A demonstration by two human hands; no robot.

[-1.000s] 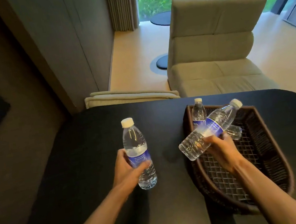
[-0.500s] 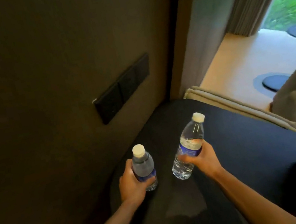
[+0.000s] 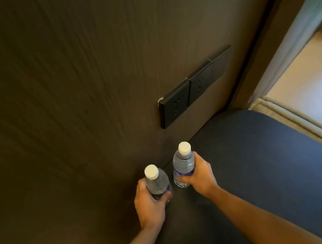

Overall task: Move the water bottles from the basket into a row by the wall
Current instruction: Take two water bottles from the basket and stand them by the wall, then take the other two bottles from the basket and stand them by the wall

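Note:
Two clear water bottles with white caps and blue labels stand upright side by side on the dark table (image 3: 268, 168), close to the brown wall (image 3: 67, 94). My left hand (image 3: 150, 203) is wrapped around the nearer bottle (image 3: 157, 182). My right hand (image 3: 201, 175) grips the farther bottle (image 3: 183, 164) at its label. Both bottle bases are at or just above the tabletop; I cannot tell if they touch it. The basket is out of view.
A strip of black wall sockets (image 3: 191, 89) is mounted on the wall just above and beyond the bottles. The table's far edge meets a beige cushion edge (image 3: 303, 120), with pale floor (image 3: 314, 80) beyond at the right.
Both hands have carried their bottles left toward the wall. The right bottle went from tilted over the basket to upright beside the left one. My view swung left, and the basket left the frame.

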